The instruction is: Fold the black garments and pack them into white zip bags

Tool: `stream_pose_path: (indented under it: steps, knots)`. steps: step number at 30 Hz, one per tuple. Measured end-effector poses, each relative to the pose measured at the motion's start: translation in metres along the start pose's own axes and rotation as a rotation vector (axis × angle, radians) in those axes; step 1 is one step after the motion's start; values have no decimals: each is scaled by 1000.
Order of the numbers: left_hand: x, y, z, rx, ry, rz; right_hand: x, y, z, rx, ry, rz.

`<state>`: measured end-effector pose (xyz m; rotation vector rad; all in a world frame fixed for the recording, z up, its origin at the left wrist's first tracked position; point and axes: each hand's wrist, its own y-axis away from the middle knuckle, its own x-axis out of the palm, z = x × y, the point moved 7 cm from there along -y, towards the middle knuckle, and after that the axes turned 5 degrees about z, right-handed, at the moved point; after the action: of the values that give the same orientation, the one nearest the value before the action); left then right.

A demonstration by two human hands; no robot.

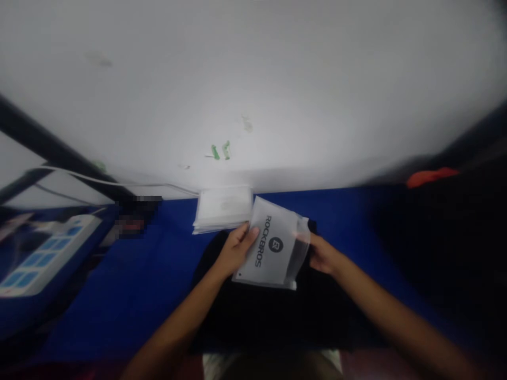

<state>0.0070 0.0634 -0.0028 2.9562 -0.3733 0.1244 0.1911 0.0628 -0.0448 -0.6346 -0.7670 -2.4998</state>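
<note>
A frosted plastic bag (263, 264) with a dark ROCKBROS print and round logo is held tilted above a black item (253, 316) on the blue table. My left hand (236, 249) pinches the bag's left edge, thumb on top. At the bag's right side, by its opening, is my right hand (322, 253); its fingertips reach behind or inside the clear plastic, and a bit of black material shows beside them. Behind my left hand lies a stack of white bags (224, 208).
A blue cloth-like surface (130, 285) covers the table, with a white wall (277, 95) behind. At left are a tray with blue squares (47, 256) and a white cable (119, 183). Dark material and an orange item (431, 177) are at right.
</note>
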Motion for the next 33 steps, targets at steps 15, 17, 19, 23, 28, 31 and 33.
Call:
stream_pose_path:
  steps: [15, 17, 19, 23, 28, 31, 33]
  knots:
    - [33, 9, 24, -84, 126, 134, 22, 5, 8, -287, -20, -89]
    - [38, 12, 24, -89, 136, 170, 24, 3, 2, -225, -14, -19]
    - [37, 12, 23, -94, 149, 170, 25, 3, -1, -193, 50, 51]
    - [27, 9, 19, -79, 132, 94, 22, 4, 9, -233, 360, 153]
    - [22, 7, 15, -46, 87, 90, 34, 17, 38, -368, 749, 317]
    - [22, 7, 14, -39, 100, 87, 33, 23, 48, -444, 817, 259]
    - [23, 7, 15, -42, 126, 82, 24, 20, 44, -467, 806, 180]
